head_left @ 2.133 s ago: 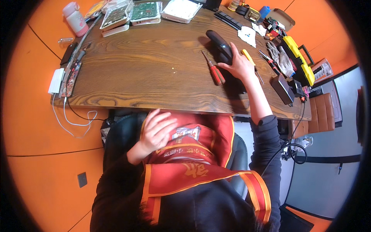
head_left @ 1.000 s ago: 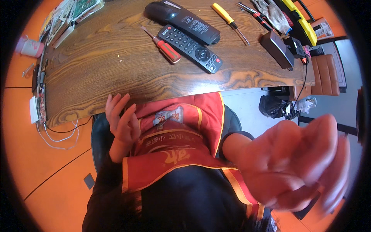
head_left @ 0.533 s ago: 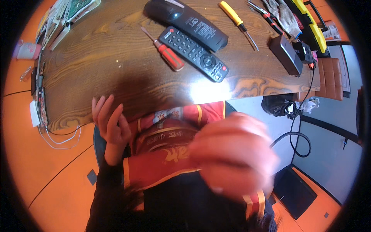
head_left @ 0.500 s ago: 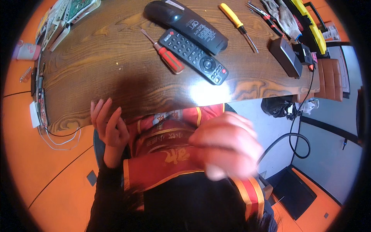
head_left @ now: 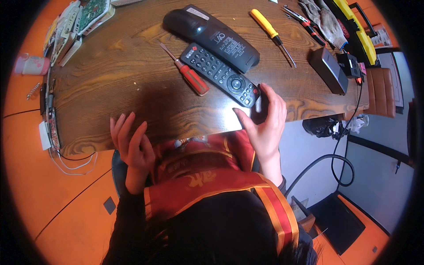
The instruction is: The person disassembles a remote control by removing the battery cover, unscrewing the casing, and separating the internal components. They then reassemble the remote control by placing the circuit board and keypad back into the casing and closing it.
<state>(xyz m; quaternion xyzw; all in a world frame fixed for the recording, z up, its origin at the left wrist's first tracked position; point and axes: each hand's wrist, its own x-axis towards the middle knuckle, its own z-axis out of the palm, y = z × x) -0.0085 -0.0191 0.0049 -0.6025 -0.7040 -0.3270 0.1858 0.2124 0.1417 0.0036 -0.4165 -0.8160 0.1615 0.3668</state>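
Note:
My right hand (head_left: pixel 267 121) is at the table's near edge, thumb and fingers apart around the near end of a black remote control (head_left: pixel 216 73). Whether the fingertips touch it, I cannot tell. The remote lies slantwise with its buttons up. Left of it lies a screwdriver with a red handle (head_left: pixel 194 80), and along its far side rests a long black plastic casing (head_left: pixel 221 42) shaped like a handset. My left hand (head_left: pixel 131 143) hovers at the table's near edge, palm turned inward, fingers loosely spread and holding nothing.
A yellow-handled screwdriver (head_left: pixel 266 24) lies at the far right, near red-and-black pliers (head_left: pixel 304 24), work gloves (head_left: pixel 330 26) and a black-and-yellow case (head_left: pixel 353 26). A dark box-shaped device (head_left: pixel 327 70) stands at the right edge. Circuit boards (head_left: pixel 94 15) lie at the far left.
My right hand has moved forward from above my lap to the remote's near end, and its fingers have spread. My left hand has shifted slightly right and nearer to me.

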